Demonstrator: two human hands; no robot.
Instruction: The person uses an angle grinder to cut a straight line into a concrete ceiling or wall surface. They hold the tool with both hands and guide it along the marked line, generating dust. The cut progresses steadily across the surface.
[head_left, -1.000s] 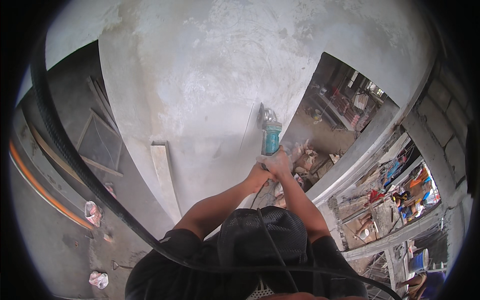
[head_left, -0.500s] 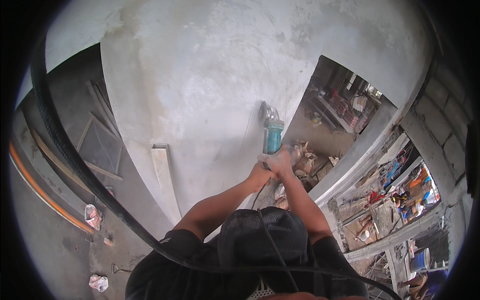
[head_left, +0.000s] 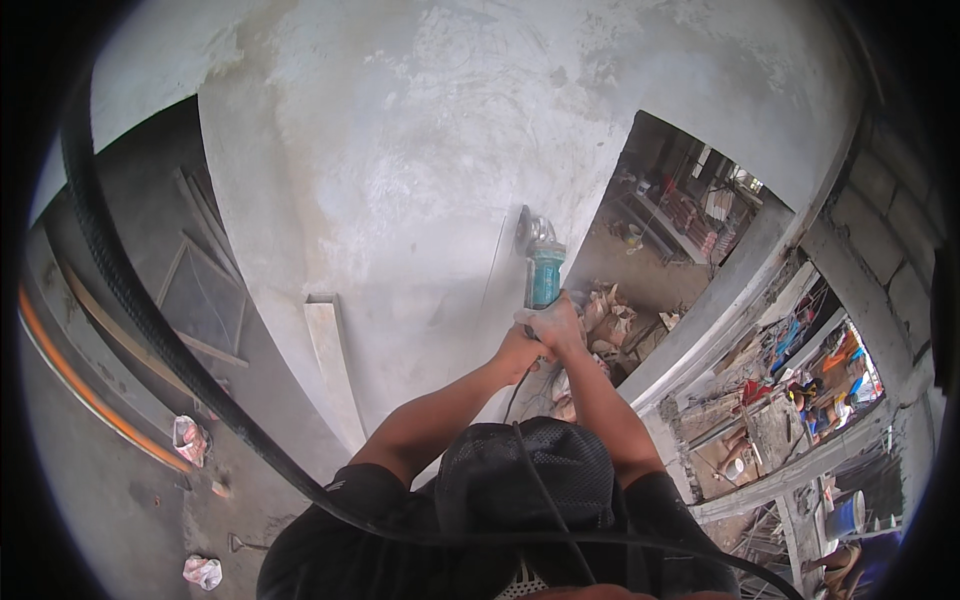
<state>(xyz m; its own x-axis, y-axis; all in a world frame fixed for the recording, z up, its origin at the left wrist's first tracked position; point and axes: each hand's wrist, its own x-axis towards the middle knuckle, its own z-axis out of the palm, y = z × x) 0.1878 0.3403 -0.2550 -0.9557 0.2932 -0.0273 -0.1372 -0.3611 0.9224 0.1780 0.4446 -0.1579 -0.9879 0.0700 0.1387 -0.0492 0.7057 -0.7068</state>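
Note:
Both my hands are closed on a teal angle grinder [head_left: 546, 280], held out in front of me. My right hand [head_left: 557, 322] wraps the rear of its body, and dust whitens its back. Just below and beside it, my left hand [head_left: 519, 352] grips the tail end; its fingers are partly hidden. The grinder's disc [head_left: 522, 231] stands edge-on at the grey plastered wall [head_left: 400, 200]. A thin straight line [head_left: 493, 262] runs down the wall to the left of the disc. From the grinder a dark cord [head_left: 514, 398] hangs back toward me.
Left of my arms, a long pale hollow length [head_left: 328, 350] leans at the wall. A doorway on the right shows rubble and sacks [head_left: 608, 318]. At far left are a wooden frame [head_left: 200, 285], a shovel [head_left: 240, 544] and crumpled bags [head_left: 190, 440]. Concrete blocks [head_left: 880, 230] border the right.
The view has shifted slightly, with the surroundings a little lower in the picture. My grip and the grinder's place on the wall look about the same.

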